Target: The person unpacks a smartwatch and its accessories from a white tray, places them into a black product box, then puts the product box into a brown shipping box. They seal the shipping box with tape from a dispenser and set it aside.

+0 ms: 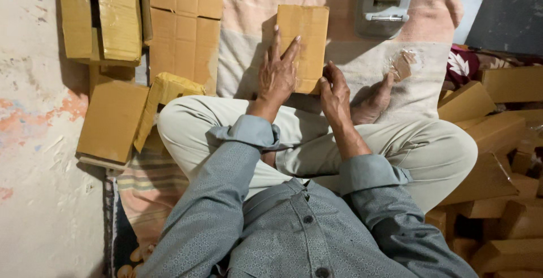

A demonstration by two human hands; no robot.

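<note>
Left hand (277, 77): fingers (292, 49) spread flat on the face of the small cardboard box (308, 29). Right hand (335, 94): fingers curled around the box's near edge, gripping it. The box lies on the blanket (362, 63), directly beneath both sets of fingers. Tape dispenser (384, 1) lies beyond the fingers, well apart.

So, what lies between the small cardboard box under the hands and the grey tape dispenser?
In the head view, only bare striped blanket lies between the small cardboard box and the grey tape dispenser; nothing else sits there.
</note>
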